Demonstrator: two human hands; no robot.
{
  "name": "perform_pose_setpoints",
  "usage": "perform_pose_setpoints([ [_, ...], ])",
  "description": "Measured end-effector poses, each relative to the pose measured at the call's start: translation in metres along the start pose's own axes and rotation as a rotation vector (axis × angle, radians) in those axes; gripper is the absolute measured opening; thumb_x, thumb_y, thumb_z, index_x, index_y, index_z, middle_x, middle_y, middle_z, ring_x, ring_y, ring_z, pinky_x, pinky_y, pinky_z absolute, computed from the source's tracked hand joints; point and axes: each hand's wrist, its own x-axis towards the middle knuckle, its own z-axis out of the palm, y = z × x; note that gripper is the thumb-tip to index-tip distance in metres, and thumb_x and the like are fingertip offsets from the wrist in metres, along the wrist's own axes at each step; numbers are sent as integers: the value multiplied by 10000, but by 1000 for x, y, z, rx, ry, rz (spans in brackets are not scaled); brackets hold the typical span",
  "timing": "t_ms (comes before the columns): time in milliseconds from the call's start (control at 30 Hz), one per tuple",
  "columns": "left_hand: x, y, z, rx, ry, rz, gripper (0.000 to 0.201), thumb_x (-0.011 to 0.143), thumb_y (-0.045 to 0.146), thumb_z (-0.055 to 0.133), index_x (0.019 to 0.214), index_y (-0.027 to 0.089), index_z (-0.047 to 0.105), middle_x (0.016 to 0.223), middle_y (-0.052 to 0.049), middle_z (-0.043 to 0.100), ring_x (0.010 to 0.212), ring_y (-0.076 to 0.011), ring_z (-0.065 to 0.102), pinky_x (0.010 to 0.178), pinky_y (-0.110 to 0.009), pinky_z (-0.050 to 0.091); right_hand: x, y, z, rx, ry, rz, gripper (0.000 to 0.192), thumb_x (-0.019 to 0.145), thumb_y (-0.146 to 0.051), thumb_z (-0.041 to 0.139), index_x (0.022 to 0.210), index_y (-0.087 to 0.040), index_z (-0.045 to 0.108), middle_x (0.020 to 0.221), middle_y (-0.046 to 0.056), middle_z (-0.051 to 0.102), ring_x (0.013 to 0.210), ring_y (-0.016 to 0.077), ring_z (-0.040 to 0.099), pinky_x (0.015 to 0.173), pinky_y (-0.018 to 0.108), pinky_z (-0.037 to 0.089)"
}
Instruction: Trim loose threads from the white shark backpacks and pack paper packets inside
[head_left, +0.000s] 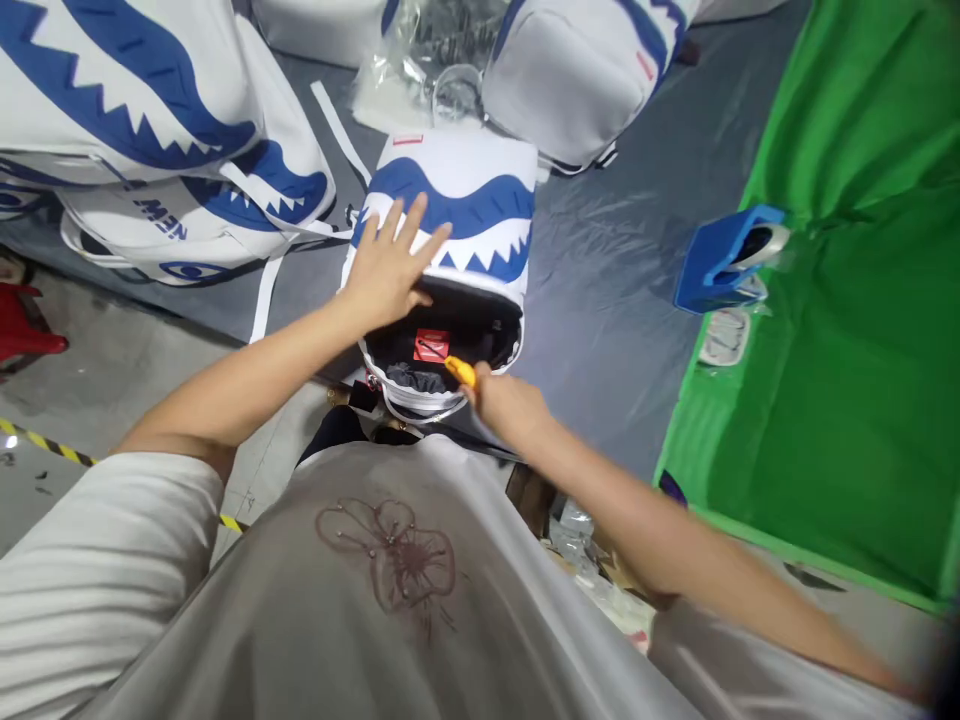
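The white backpack (457, 215) with the blue shark-mouth print lies on the grey sheet (622, 290) right in front of you, its top opening gaping toward your chest and showing a dark lining with a red label (431, 345) inside.

In the head view, your left hand (390, 265) rests flat on the backpack's printed front, just above the opening, fingers spread apart and gripping nothing. Your right hand (506, 400) sits at the near rim of the opening, on the backpack's right side, fingers closed around a small yellow-handled tool (460, 371) whose tip points into the opening; the working end is blurred and you cannot tell what kind of tool it is.

Left of the backpack, more bags of the same print (150, 120) are heaped together, with loose white straps (341, 130) trailing toward it. Beyond the backpack lie crumpled clear plastic wrap (427, 55) and another bag of the same print (577, 70). Well to the backpack's right, a blue holder (724, 258) sits at the edge of a green cloth (847, 300).
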Motion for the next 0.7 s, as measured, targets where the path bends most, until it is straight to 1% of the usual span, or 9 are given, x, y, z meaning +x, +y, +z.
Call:
perform_pose_setpoints([
  [67,31,-18,-7,-18,20,-121,298,863,426,691,1055,199,678,1034,-90,703,1130,-299,590,985,-441,432,-14,-14,41,65,85,73,354,1058,-411,322,1246,-151,472,984,180,710,911,298,709,701,326,466],
  [100,43,-22,-9,-45,52,-133,262,878,446,670,961,197,679,939,-86,698,1079,-290,605,949,-411,441,-18,-19,58,99,111,125,357,1061,-417,308,1227,-152,482,957,172,717,896,295,716,683,317,459],
  [133,54,-23,-12,-79,88,-105,264,886,467,656,884,203,665,865,-79,682,1047,-282,610,923,-386,441,-20,-24,72,135,129,184,362,1064,-421,296,1211,-152,488,937,167,720,885,290,721,669,309,452],
  [167,62,-21,-14,-113,117,-49,281,883,488,655,830,211,644,814,-72,663,1028,-275,610,904,-365,438,-21,-28,83,167,152,244,365,1066,-423,288,1197,-151,493,921,163,721,878,285,724,660,303,446],
  [267,75,-7,-22,-180,127,113,320,859,514,673,758,221,595,746,-60,619,986,-272,609,853,-339,434,-17,-38,101,261,213,389,354,1068,-423,299,1171,-148,496,898,153,721,868,272,729,642,290,436],
  [367,81,-3,-27,-198,101,177,321,860,503,661,754,212,576,725,-52,588,966,-268,608,825,-328,433,-10,-47,107,338,227,479,334,1068,-404,312,1167,-139,488,906,151,726,853,271,731,626,297,431],
  [533,95,-18,-27,-207,75,230,362,860,523,642,725,202,543,704,-33,551,910,-228,594,802,-296,425,-7,-60,106,407,254,596,335,1072,-396,300,1161,-126,476,918,147,730,863,279,733,626,305,427],
  [633,98,-17,-27,-224,27,243,383,870,514,635,687,201,511,676,-25,525,857,-212,581,773,-291,416,-8,-72,95,400,271,628,331,1070,-390,296,1166,-127,473,927,155,728,860,284,732,638,307,441],
  [700,96,-11,-28,-258,-9,269,389,876,501,632,667,203,495,648,-16,509,805,-201,567,738,-288,406,-1,-83,79,382,288,554,314,1059,-391,336,1178,-135,475,929,167,727,879,295,729,674,314,464],
])
